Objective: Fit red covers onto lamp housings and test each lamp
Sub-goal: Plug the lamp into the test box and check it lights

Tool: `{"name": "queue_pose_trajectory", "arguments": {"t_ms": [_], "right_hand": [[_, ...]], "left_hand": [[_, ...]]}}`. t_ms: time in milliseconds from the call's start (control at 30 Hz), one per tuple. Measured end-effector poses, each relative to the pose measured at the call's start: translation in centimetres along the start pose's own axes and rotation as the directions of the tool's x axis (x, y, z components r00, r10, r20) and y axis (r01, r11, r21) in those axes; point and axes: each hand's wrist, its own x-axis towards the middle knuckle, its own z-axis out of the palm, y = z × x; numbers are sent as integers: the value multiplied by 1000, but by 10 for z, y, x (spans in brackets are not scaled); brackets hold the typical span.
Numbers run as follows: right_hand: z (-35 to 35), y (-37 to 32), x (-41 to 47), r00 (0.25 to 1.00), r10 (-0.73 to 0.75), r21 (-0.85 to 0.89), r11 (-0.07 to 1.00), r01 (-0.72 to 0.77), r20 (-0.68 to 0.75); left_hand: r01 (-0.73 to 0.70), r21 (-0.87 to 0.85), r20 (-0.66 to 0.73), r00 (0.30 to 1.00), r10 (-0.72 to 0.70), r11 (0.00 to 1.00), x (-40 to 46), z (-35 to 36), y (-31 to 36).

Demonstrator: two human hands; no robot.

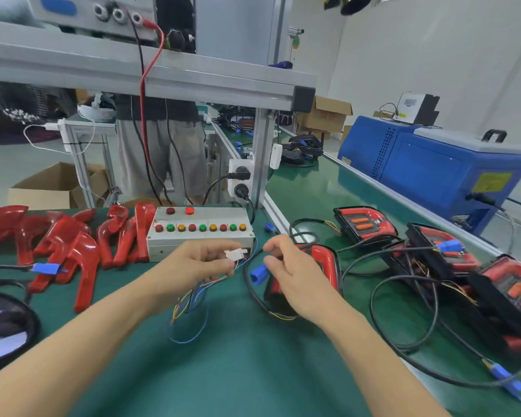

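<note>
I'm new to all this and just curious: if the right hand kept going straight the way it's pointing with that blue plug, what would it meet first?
Probably the white connector pinched in the left hand. The right hand aims its blue plug leftward at it across a small gap, though depth is hard to judge from one view.

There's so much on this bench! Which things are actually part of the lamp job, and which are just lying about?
Part of the job:
white connector in the left hand
blue plug in the right hand
button test box
red covers
finished lamps

Lying about:
blue machine
cardboard box
</note>
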Motion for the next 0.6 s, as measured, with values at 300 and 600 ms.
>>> {"name": "queue_pose_trajectory", "arguments": {"t_ms": [300,600], "right_hand": [[-11,-4,1,994,-59,350,936,25,87],[3,-4,6,997,37,309,951,-14,-66]], "left_hand": [[29,-119,-96,995,-41,992,0,-8,-4],[-2,-28,-47,999,0,1000,-4,-10,-1]]}}
